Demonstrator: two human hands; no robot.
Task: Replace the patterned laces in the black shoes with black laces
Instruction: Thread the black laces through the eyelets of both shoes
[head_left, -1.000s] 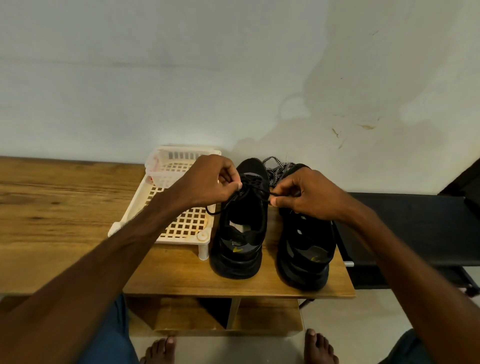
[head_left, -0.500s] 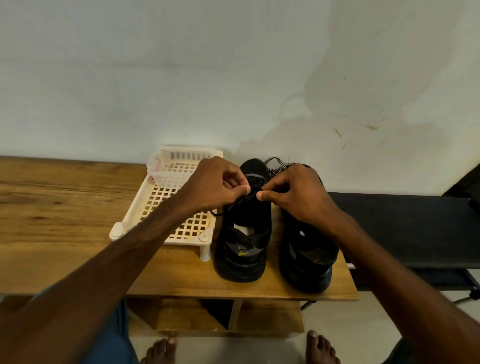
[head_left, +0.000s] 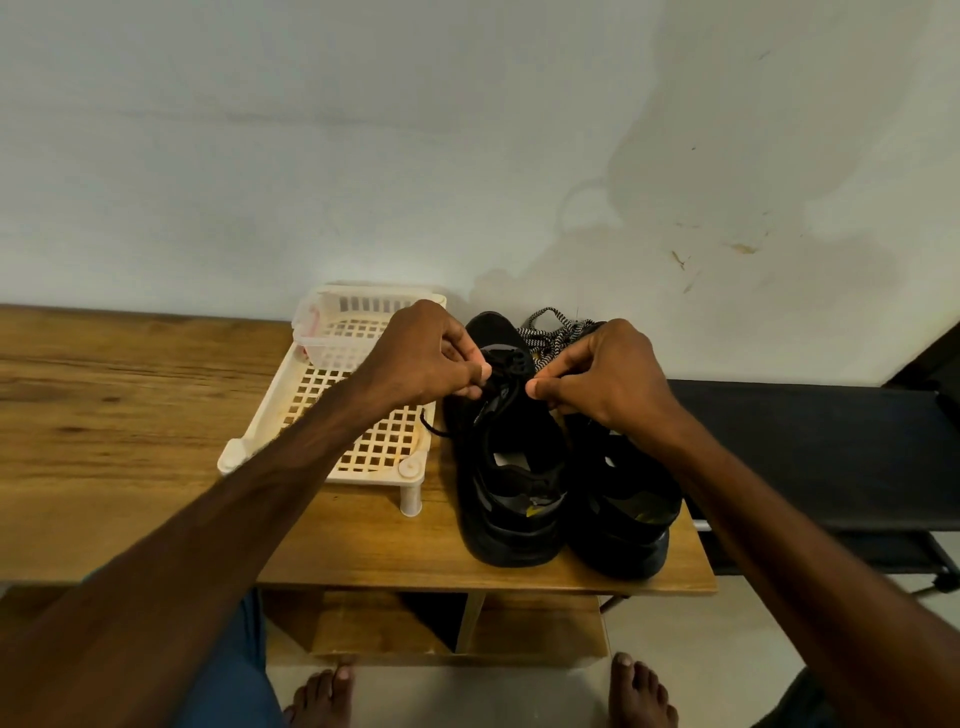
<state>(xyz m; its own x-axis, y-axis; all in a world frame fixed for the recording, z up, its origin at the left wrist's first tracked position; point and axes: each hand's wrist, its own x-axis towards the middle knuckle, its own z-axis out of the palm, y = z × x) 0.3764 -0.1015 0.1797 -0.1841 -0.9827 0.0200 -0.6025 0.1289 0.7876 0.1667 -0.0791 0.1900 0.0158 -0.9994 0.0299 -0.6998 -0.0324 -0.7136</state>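
Patterned laces half behind right hand

No word, number or brand name can be read anywhere. A small yellow mark sits at the heel of one black shoe and of the other black shoe. Both marks are too small and blurred to make out.

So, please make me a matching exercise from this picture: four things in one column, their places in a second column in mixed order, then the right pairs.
Things: 1 patterned laces; 2 black lace; 3 white rack; 4 black bench.
Places: a pinched by left hand and right hand; b on the table, left of the shoes; c right of the table; d at the shoes' far end, by the wall.
Pairs: 1-d; 2-a; 3-b; 4-c.
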